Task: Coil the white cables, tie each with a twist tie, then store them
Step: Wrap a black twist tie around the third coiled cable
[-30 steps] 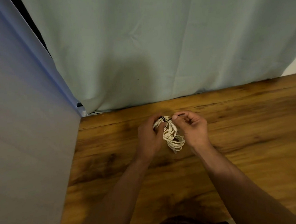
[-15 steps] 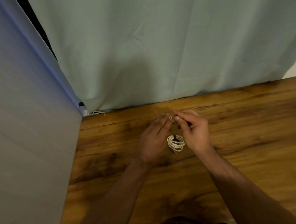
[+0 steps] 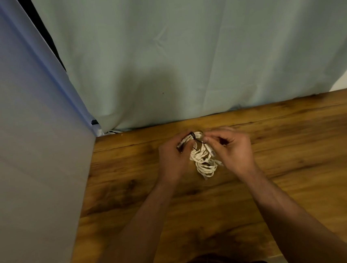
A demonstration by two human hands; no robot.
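At the far middle of a wooden table (image 3: 296,140), close to where a pale green curtain (image 3: 182,56) hangs down to the wood, 2 bare hands hold 1 small bundle of white cable (image 3: 204,163) just above the surface. A grey-blue panel (image 3: 21,146) fills the left side.

The left hand (image 3: 173,159) has its fingers curled round the top of the coil. This grip appears meant to keep the loops bunched so they cannot spring apart. A thin black twist tie (image 3: 194,136) circles that gathered top, right beside the left fingertips.

The right hand (image 3: 233,149) sits just to the right, with thumb and forefinger pinching together at the tie's loose end. That hand is slightly blurred, and its other fingers look loosely curled. The lower loops hang free between the 2 palms, toward the viewer.

Judging by this hold, the coiling is done and the tie is being twisted closed. One hand steadies the bundle while the other turns the wire. No storage place or second cable is in view.
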